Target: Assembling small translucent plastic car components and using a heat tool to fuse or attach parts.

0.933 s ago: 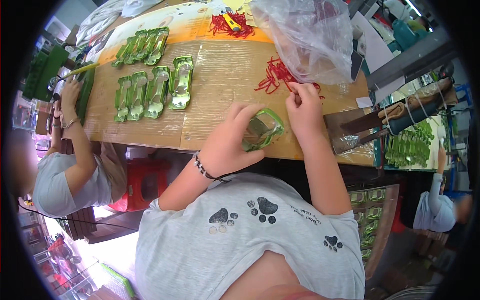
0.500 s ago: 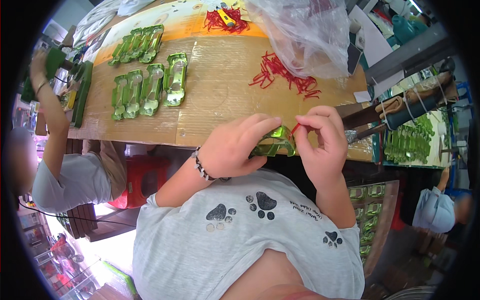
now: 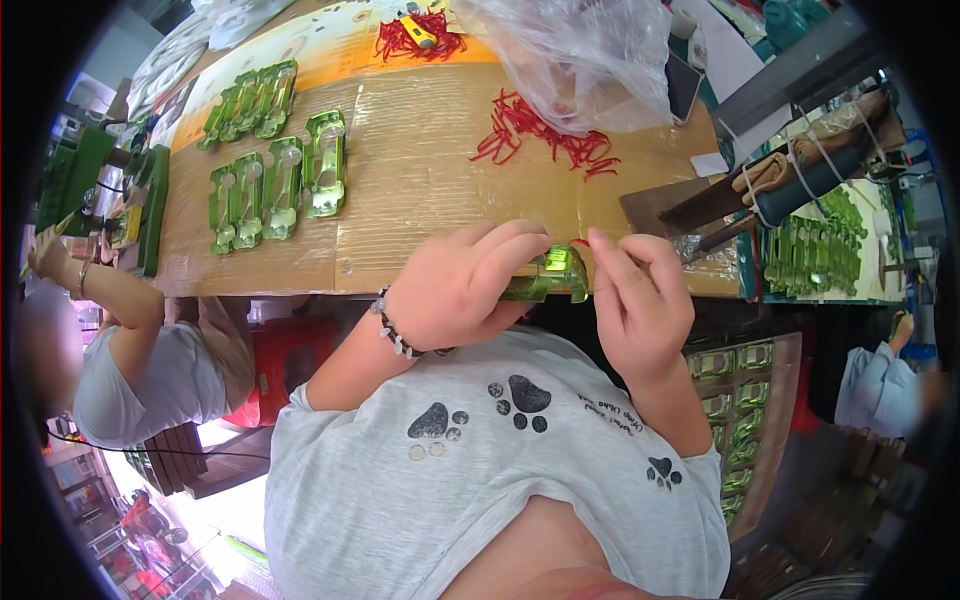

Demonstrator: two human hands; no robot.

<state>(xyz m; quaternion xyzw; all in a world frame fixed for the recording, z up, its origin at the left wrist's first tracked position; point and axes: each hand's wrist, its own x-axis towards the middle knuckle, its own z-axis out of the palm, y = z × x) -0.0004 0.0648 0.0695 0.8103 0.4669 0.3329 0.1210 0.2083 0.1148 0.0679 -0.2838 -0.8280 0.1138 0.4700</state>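
Observation:
Near the table's front edge, my left hand (image 3: 465, 285) is closed round a shiny green plastic toy car body (image 3: 563, 262). Its fingers cover much of the shell, and one end sticks out to the right. Close beside that end is my right hand (image 3: 645, 305), fingers pinched together. A small bit of thin red strip (image 3: 580, 242) shows at its fingertips, next to the upper edge of the car body; the rest of the strip is hidden. Beyond my hands, a pile of red strips (image 3: 545, 135) lies on the cardboard-covered table (image 3: 410, 190).
Several green car bodies (image 3: 325, 165) stand in two rows at the left. A yellow cutter (image 3: 418, 32) rests on more red strips at the back. A clear plastic bag (image 3: 590, 60) lies at the far right. On the left, a co-worker's hand (image 3: 55, 258) is beside a green machine (image 3: 150, 210).
My right fingers have straightened and come nearer the car body's upper edge, and less of the red strip shows. The co-worker's hand on the left has dropped lower.

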